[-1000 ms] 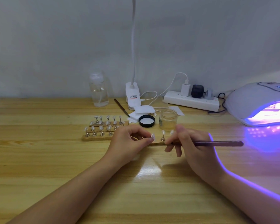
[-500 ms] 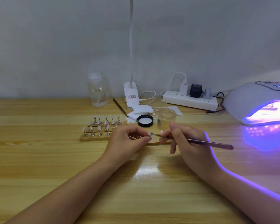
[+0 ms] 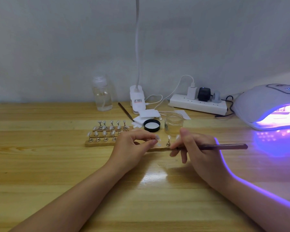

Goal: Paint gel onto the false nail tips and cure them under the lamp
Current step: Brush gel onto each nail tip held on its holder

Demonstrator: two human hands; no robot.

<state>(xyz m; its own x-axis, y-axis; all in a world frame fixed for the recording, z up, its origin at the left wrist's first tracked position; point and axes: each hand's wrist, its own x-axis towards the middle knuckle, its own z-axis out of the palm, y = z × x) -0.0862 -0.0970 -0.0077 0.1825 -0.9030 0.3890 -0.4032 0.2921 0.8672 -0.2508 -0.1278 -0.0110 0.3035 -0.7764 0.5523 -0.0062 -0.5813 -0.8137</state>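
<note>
My left hand (image 3: 132, 146) pinches one false nail tip on its small stand (image 3: 157, 139) just above a wooden strip (image 3: 157, 149). A second stand with a tip (image 3: 168, 141) sits on that strip right beside it. My right hand (image 3: 197, 148) grips a dark purple gel brush (image 3: 224, 146), which lies nearly level with its tip hidden behind my fingers. Several more tips on metal stands fill a wooden board (image 3: 107, 133) to the left. The open glass gel jar (image 3: 174, 123) stands behind my hands. The curing lamp (image 3: 264, 104) glows violet at the right.
The jar's black lid (image 3: 152, 125) lies by white pads (image 3: 147, 114) and a spare brush (image 3: 126, 113). A clear bottle (image 3: 102, 96), a clip lamp base (image 3: 137, 101) and a power strip (image 3: 197, 104) with cables line the wall. Bare wooden table lies in front.
Half a second ago the brush tip touched the nail tip in my left hand. My right hand has since drawn the brush back to the right and levelled it.
</note>
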